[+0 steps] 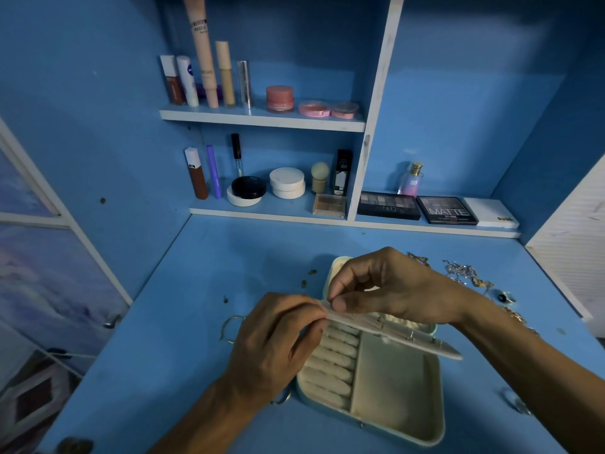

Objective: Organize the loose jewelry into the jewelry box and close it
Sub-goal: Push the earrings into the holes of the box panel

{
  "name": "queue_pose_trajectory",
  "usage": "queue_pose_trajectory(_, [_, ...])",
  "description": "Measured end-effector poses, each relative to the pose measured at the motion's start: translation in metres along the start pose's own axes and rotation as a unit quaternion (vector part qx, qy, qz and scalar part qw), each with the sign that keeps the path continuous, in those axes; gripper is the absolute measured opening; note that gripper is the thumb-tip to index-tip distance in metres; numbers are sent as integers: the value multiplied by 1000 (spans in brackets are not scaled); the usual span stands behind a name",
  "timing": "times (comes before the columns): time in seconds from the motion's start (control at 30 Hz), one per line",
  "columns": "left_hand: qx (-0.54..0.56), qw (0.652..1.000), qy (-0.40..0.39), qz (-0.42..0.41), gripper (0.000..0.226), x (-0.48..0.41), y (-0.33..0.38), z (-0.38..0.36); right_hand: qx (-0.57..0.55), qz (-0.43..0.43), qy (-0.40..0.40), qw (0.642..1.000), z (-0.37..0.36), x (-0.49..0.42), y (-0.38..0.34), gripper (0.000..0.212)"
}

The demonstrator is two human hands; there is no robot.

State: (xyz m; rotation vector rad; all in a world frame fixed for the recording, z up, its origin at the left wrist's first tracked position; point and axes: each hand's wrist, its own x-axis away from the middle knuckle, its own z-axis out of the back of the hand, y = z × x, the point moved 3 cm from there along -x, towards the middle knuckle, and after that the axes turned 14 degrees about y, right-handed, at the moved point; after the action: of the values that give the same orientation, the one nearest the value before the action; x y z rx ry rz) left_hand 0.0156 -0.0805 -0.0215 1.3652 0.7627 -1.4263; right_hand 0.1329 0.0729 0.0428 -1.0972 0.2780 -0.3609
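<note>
Blue desk [163, 355], dim light.

- Far left: thin hoop [229, 326] lies loose on the desk, just beside the left hand. A second hoop peeks out at that hand's lower edge.
- Left hand [275, 348]: fingers curled, pinching the left end of the flap [393, 332], a pale insert lifted clear over the box.
- Box [440, 421]: open at desk centre, cream lined. Ring rolls [330, 362] on its left side, one bare compartment on the right. No jewelry visible in either.
- Flap: small metal bits along it. Too small to tell earrings from fittings.
- Right hand [393, 286]: thumb and forefinger pinched tight at the flap's left end, close against the left fingertips. Whether a small piece sits between them, cannot tell.
- Right of box: chains [461, 270] in a tangled heap, a dark-stoned ring [502, 296] near them, more pieces trailing behind the right forearm.

Judgement: early in the filling step, probably fixing something to the flap. Most pieces are not yet stowed. Next move calls for a steady left hold while the right works, then lowering the flap and fetching the chains without snagging.
</note>
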Motion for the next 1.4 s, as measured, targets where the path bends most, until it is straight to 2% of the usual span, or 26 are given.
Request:
queue_pose_trajectory(0.2, [-6,1000,5,-6,18,0,1,0,14,7,-14,1000,-1,-1,-3,7])
queue_pose_trajectory(0.7, [-11,1000,1,-2,7,1,1,1,64,2,-57,996,-2,-7,-9,2])
queue_pose_trajectory(1.0, [-11,1000,1,-12,7,3,2,1,130,2,-94,987,-1,-13,-19,11])
queue_pose_trajectory(1.27, [-10,1000,11,-1,7,2,-1,0,97,-7,-82,992,4,-13,-18,10])
queue_pose_trajectory(1.4, [-10,1000,8,-10,11,3,-1,1,116,-10,-89,989,2,-13,-18,5])
